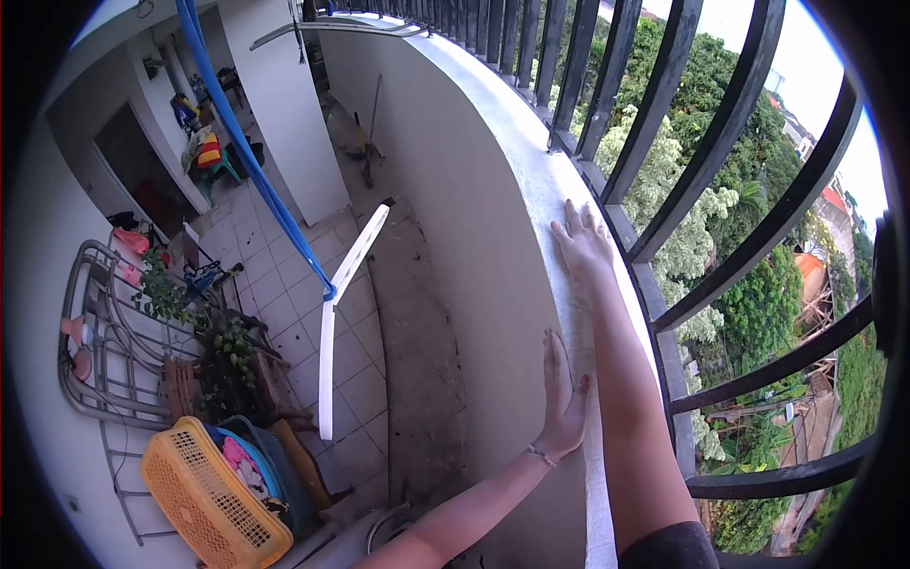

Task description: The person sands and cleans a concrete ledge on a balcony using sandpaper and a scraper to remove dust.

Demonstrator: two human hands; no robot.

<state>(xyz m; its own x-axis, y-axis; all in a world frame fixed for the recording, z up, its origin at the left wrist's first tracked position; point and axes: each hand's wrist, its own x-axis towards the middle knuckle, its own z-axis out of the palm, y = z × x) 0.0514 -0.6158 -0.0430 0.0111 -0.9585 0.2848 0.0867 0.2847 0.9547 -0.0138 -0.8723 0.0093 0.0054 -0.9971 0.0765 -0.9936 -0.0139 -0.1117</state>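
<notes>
My right hand (585, 247) lies on the white top of the low wall (531, 161), close to the black railing, its fingers spread. Lower down, my left hand (564, 398) rests against the wall's inner edge, with a bracelet at the wrist. Its fingers are stretched out and point up. Neither hand holds anything. To the left, a white hanger-like bar (327, 370) hangs from a blue cord (237, 133).
Black metal bars (739, 114) run along the wall, with trees beyond. An orange basket (213, 493) stands at the lower left beside a tub of clothes. Metal frames (114, 398), plants and a tiled floor (284, 294) lie left.
</notes>
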